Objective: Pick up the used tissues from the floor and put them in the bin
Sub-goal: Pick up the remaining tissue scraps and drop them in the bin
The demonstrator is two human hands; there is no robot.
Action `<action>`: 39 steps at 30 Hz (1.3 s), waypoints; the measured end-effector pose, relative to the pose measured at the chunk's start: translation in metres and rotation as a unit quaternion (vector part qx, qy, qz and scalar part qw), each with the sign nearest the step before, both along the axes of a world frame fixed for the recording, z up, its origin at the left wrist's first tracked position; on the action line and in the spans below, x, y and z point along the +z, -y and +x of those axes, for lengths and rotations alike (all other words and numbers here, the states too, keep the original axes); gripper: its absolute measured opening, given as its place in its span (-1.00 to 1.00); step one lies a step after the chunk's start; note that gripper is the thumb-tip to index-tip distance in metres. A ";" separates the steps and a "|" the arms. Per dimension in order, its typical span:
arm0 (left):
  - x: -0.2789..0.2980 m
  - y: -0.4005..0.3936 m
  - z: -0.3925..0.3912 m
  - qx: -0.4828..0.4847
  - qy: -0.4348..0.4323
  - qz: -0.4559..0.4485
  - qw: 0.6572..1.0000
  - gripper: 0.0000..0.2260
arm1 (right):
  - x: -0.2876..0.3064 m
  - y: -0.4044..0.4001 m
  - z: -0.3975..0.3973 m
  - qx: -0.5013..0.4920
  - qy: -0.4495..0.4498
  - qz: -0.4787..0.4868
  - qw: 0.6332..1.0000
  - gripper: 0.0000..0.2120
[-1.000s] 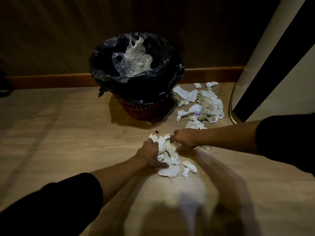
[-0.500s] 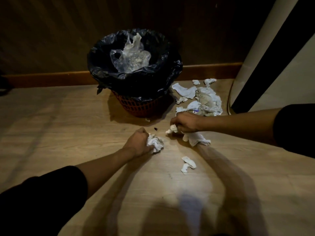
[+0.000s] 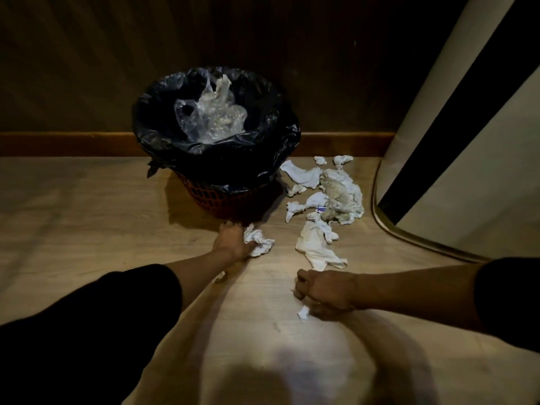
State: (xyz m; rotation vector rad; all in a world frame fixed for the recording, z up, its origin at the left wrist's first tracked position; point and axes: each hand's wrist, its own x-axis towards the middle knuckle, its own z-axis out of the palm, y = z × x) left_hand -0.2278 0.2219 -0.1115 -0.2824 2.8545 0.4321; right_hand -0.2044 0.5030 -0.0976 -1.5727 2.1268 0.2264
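A red lattice bin (image 3: pixel 222 200) lined with a black bag (image 3: pixel 163 127) stands against the wall, with a clear plastic bag (image 3: pixel 213 115) inside. My left hand (image 3: pixel 230 241) is closed on a wad of crumpled white tissues (image 3: pixel 258 239) just in front of the bin's base. My right hand (image 3: pixel 327 290) sits lower on the floor, fingers curled over a small tissue scrap (image 3: pixel 304 312). A flat crumpled tissue (image 3: pixel 317 247) lies between my hands. A larger pile of used tissues (image 3: pixel 330 191) is spread to the right of the bin.
The floor is light wood (image 3: pixel 87 217), with a wooden skirting board (image 3: pixel 67 144) along the dark wall behind the bin. A white and black curved panel with a metal edge (image 3: pixel 438 182) rises at the right, close to the tissue pile.
My left hand has carried its tissue wad up toward the bin's base. My right hand has left the flat tissue on the floor and dropped back onto a small scrap.
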 end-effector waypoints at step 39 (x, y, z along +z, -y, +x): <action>0.013 0.042 0.082 -0.109 0.020 0.026 0.994 -0.66 | 0.058 -0.018 -0.090 -0.325 0.087 0.089 0.937 -0.44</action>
